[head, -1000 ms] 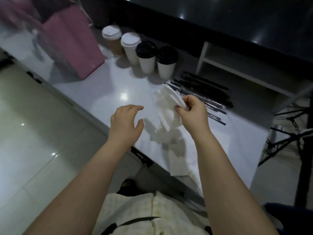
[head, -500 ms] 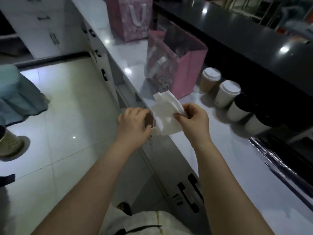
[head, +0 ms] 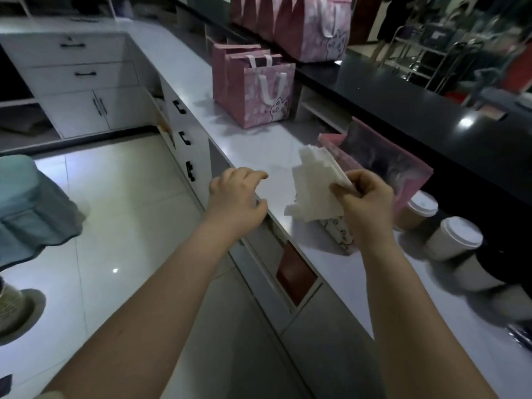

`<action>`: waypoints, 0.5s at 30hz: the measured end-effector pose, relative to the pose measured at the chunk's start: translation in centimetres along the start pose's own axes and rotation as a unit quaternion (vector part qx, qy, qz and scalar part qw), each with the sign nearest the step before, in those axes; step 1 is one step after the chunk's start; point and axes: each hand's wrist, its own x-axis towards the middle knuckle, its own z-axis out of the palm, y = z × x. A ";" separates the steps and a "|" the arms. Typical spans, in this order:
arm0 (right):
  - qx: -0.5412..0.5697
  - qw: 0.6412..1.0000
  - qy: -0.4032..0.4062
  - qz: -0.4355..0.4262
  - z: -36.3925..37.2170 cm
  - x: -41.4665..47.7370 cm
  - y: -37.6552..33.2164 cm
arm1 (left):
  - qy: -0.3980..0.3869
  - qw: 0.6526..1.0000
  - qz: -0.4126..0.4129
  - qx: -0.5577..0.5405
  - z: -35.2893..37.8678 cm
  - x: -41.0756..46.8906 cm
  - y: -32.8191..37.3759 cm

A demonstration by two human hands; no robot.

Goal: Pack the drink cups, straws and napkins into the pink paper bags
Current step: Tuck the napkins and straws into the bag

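My right hand (head: 364, 203) pinches a stack of white napkins (head: 313, 188) and holds it just in front of an open pink paper bag (head: 403, 171) that stands on the white counter (head: 256, 145). My left hand (head: 237, 194) hovers over the counter's front edge, fingers curled and apart, with nothing in it. Two paper cups with white lids (head: 417, 210) (head: 454, 237) stand to the right of the open bag, and darker cups beyond them are blurred. Two more pink bags with white handles (head: 259, 90) stand further along the counter.
A black raised ledge (head: 403, 99) runs behind the counter and bears several more pink bags (head: 311, 27). White drawers and cupboards (head: 80, 82) lie to the left. A teal covered stool (head: 26, 203) stands on the tiled floor.
The view has swung left along the counter. My right hand has carried the napkins toward the open pink bag. My left hand has come off the napkins and opened.
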 end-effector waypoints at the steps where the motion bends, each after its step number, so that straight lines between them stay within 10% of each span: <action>1: 0.000 1.000 0.022 -0.002 -0.4 1.3 -0.6 | 0.004 1.000 0.012 -0.011 -0.3 1.6 0.3; 15: -0.095 0.975 0.194 -0.041 -4.0 13.7 3.6 | -0.073 0.974 0.186 -0.107 4.8 18.9 6.7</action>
